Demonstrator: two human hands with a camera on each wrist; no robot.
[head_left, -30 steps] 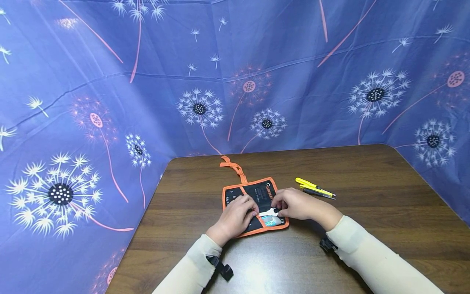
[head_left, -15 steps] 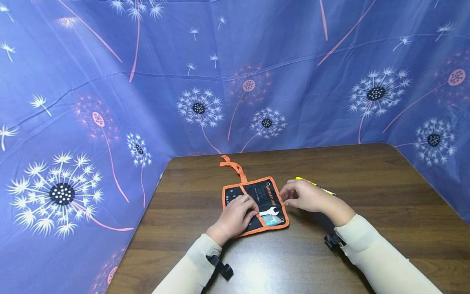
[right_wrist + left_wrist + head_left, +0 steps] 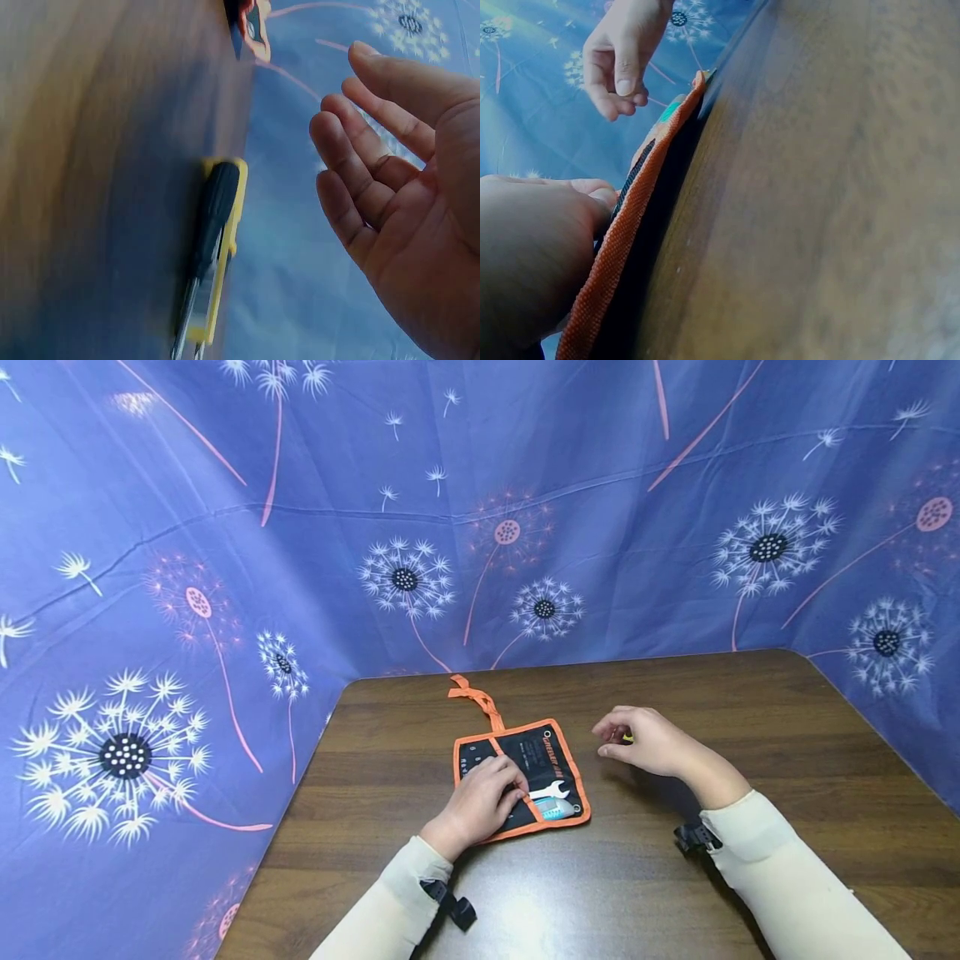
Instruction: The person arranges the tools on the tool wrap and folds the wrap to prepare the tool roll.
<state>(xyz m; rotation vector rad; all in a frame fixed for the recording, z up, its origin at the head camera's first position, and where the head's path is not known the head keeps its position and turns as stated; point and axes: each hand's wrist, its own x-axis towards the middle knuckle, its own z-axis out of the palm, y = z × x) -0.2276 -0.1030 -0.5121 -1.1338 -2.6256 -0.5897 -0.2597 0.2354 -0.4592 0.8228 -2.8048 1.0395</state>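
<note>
A black tool pouch (image 3: 528, 752) with orange edging lies unfolded on the table. My left hand (image 3: 480, 802) rests on its front half, thumb and fingers pinching the pocket's orange band. Out of that pocket stick an open-end wrench (image 3: 551, 791) and a teal-and-grey tool (image 3: 557, 810) whose kind I cannot tell. Right of the pouch, my right hand (image 3: 645, 741) hovers over the table, fingers loosely bent around nothing. The right wrist view shows a black-handled screwdriver (image 3: 217, 202) beside a slim yellow tool (image 3: 238, 206), both below that hand; in the head view the hand mostly hides them.
An orange tie strap (image 3: 480, 700) trails from the pouch toward the table's back edge. The brown wooden table (image 3: 390, 743) meets a blue dandelion-print cloth (image 3: 450, 610) behind and at the sides.
My right hand has let go near the wrench and moved right and back, away from the pouch to above the loose tools. My left hand stays on the pouch.
</note>
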